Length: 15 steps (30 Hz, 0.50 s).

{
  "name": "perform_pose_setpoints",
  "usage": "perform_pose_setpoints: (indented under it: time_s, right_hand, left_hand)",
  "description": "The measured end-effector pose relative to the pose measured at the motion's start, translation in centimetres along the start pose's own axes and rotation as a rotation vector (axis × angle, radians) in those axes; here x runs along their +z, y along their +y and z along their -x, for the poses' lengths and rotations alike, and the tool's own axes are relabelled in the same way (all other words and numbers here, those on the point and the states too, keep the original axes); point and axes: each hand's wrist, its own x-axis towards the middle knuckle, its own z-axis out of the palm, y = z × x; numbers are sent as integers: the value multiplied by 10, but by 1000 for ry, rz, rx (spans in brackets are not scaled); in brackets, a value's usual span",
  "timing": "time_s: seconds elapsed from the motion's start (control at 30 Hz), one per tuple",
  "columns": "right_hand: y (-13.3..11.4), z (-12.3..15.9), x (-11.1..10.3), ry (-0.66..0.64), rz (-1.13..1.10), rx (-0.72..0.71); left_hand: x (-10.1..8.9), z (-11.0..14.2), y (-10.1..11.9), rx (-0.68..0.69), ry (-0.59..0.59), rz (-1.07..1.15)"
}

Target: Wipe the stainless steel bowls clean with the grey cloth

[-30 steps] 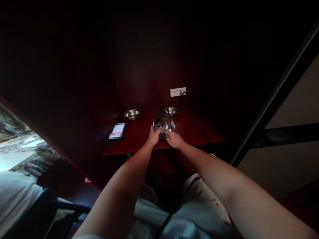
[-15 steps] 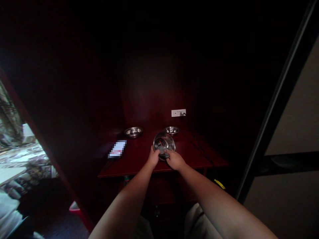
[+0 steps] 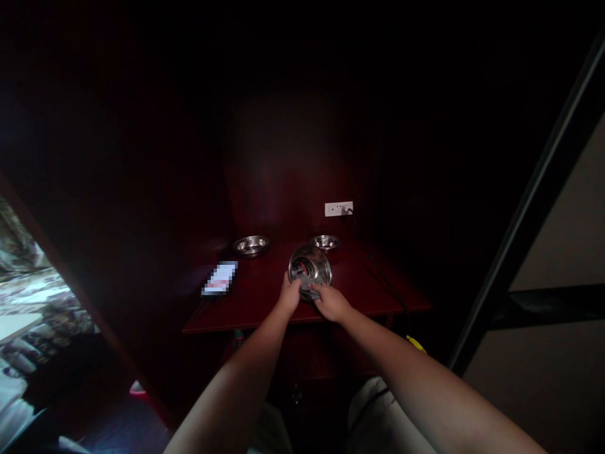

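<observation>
A shiny steel bowl (image 3: 312, 266) is tilted toward me above the dark red table (image 3: 265, 302). My left hand (image 3: 289, 295) grips the bowl's near left rim. My right hand (image 3: 331, 302) is closed on a small dark cloth (image 3: 309, 291) pressed against the bowl's lower edge. Something reddish shows inside the bowl, too dim to name.
Two more steel bowls rest at the back of the table, one at the left (image 3: 251, 244) and one at the right (image 3: 324, 241). A phone (image 3: 220, 278) lies at the left. A white wall socket (image 3: 338, 209) holds a plug; its dark cable (image 3: 378, 271) runs down the table's right side.
Both hands stay on the tilted bowl and cloth. My head rose over the last second, then settled; the bowl is turned slightly between frames.
</observation>
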Motion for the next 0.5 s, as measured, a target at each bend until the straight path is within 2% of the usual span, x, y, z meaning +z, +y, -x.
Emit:
perform_pose_setpoints:
  time_s: [0.23,0.5]
  right_hand:
    - [-1,2,-5,-25,-7,12]
    - [11,-16,-4,-97,64,-35]
  left_hand:
    - [1,0,0,5,59,-39]
    - [3,-2,-1,13,55,-103]
